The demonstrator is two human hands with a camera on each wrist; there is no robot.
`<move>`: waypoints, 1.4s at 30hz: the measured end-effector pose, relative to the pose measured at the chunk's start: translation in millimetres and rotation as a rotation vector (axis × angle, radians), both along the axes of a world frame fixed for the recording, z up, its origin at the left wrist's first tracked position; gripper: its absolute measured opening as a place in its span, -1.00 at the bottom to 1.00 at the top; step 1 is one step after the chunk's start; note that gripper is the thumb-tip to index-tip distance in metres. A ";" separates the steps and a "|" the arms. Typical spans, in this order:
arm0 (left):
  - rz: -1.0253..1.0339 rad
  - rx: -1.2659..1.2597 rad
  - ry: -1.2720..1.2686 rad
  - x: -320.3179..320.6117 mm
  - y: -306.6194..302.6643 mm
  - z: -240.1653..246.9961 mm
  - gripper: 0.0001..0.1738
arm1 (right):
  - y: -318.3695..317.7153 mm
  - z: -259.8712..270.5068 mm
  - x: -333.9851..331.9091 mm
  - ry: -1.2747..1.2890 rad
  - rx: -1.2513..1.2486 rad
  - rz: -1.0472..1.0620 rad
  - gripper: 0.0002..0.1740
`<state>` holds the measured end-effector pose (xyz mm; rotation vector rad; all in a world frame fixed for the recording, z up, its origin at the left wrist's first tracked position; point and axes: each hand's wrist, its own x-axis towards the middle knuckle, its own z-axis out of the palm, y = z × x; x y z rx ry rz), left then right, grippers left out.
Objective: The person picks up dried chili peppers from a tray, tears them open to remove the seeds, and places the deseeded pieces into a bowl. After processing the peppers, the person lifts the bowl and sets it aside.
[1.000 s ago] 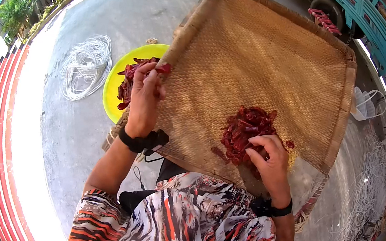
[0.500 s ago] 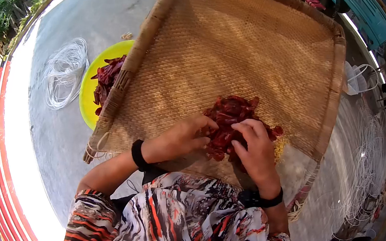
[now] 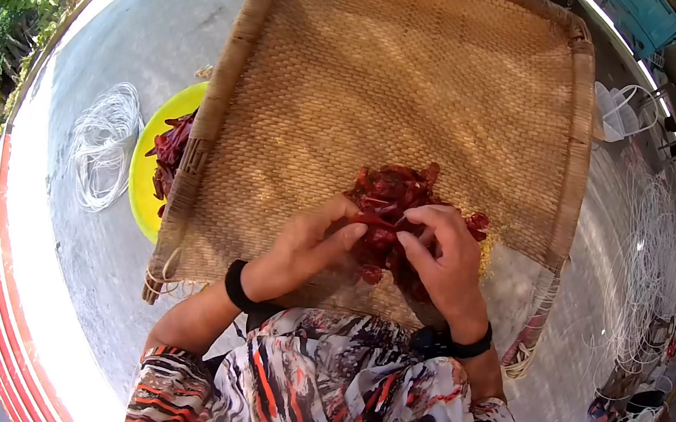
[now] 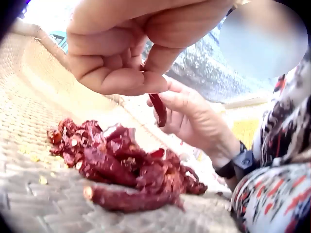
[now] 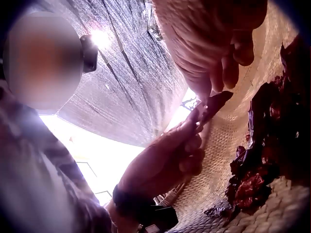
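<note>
Both hands meet over a heap of dried red chili peppers (image 3: 397, 187) on a woven tray. My left hand (image 3: 307, 246) pinches one dried chili pepper (image 5: 214, 108) between thumb and fingers. Across from it, my right hand (image 3: 453, 266) has thumb and fingertips at the chili's other end, gripping it. From the left wrist, the held chili (image 4: 158, 109) hangs above the heap, partly hidden by the fingers. A whole chili (image 4: 131, 198) lies at the heap's near edge.
The woven tray (image 3: 390, 89) has a raised rim. Beyond its left side, a yellow plate (image 3: 146, 175) bears more chilies on the concrete. A coil of white cord (image 3: 103, 145) lies farther left; loose white strands (image 3: 647, 289) spread at right. Yellow seeds (image 3: 487, 254) lie beside the heap.
My left hand has come from above the yellow plate, carrying a chili, rightward to the heap. It now meets my right hand, which stayed near the heap. The head view has shifted.
</note>
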<state>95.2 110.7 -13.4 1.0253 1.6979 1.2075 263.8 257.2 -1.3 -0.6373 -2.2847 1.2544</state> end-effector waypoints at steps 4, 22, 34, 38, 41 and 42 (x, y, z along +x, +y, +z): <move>0.388 0.160 -0.282 -33.2 -21.7 20.6 -0.73 | 25.6 -12.0 18.1 0.074 0.088 -0.283 -0.79; 0.103 0.051 -0.304 -5.8 -21.8 17.8 -0.67 | 28.7 -29.5 9.3 -0.135 0.402 0.076 -0.75; -0.169 -0.117 -0.343 7.4 -11.0 17.3 -0.71 | 7.2 9.5 17.7 -0.009 -0.744 0.383 -0.77; 0.175 -0.054 -0.479 -16.0 -32.9 20.8 -0.79 | 16.2 5.4 3.7 0.041 -0.071 0.193 -0.70; 0.571 0.183 -0.471 -39.3 -44.4 34.7 -0.84 | 21.9 -15.7 -4.4 -0.070 0.381 0.064 -0.63; 0.646 0.317 -0.539 -53.6 -54.0 26.3 -0.83 | 21.5 -21.3 -6.8 -0.073 0.446 0.072 -0.64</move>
